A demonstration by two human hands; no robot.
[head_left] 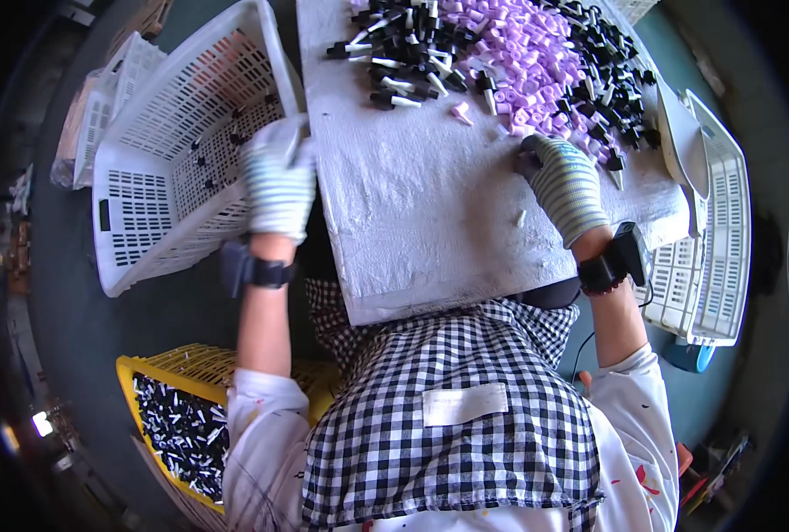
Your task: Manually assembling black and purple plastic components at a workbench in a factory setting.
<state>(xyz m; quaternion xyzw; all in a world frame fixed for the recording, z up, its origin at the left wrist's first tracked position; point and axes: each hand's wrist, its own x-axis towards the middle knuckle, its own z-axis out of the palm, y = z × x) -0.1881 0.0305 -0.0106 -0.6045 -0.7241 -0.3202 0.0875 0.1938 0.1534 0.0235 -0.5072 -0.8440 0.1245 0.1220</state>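
Note:
My left hand (279, 177), in a striped knit glove, is over the gap between a white slatted basket (137, 191) and the table's left edge. Motion smears its fingers, so what they hold, if anything, is hidden. My right hand (565, 182), gloved alike, hovers at the near edge of a heap of lilac caps (523, 53). Its fingers are curled together around something dark that I cannot make out. Black caps with white stems (412, 75) lie left of the lilac heap, and more black pieces (612, 58) lie on its right. One lilac piece (462, 113) lies apart.
The white-covered table (394, 230) reaches to my checked apron. A few dark pieces lie inside the left basket. A yellow basket (128, 372) full of black-and-white pieces stands at lower left. On the right are a white crate (722, 230) and a white scoop-like tray (683, 142).

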